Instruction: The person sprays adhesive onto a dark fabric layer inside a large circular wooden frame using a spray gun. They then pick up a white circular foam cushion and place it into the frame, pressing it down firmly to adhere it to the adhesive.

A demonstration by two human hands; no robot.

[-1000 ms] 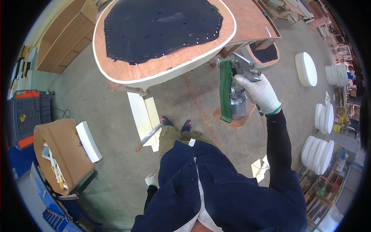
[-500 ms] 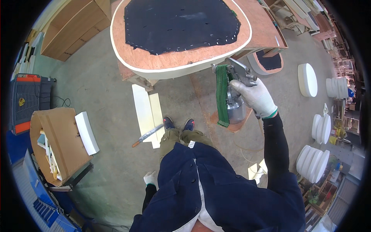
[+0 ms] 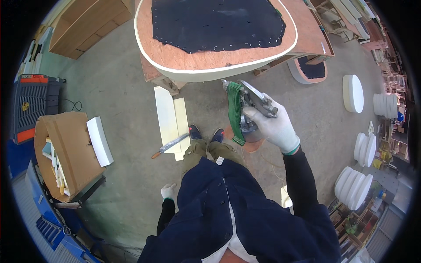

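Observation:
My right hand, in a white glove with a green cuff, is wrapped round a metal spray gun with a cup below it. A green woven strap hangs down the gun's left side. The nozzle points toward the near rim of a large rounded seat base, apart from it. This base has a pale foam edge, a wooden face and black cloth stapled on it. My left hand, also gloved, hangs low by my side. Its fingers look curled, but too little shows to tell whether anything is in them.
The base rests on a wooden workbench. Foam strips and a long knife with a wooden handle lie by my feet. A cardboard box of scraps stands left; white rounded foam pieces stand right. A thin hose trails below the gun.
My right hand has brought the spray gun leftward and slightly lower, so its nozzle now sits further left along the base's near edge. My left hand still hangs down.

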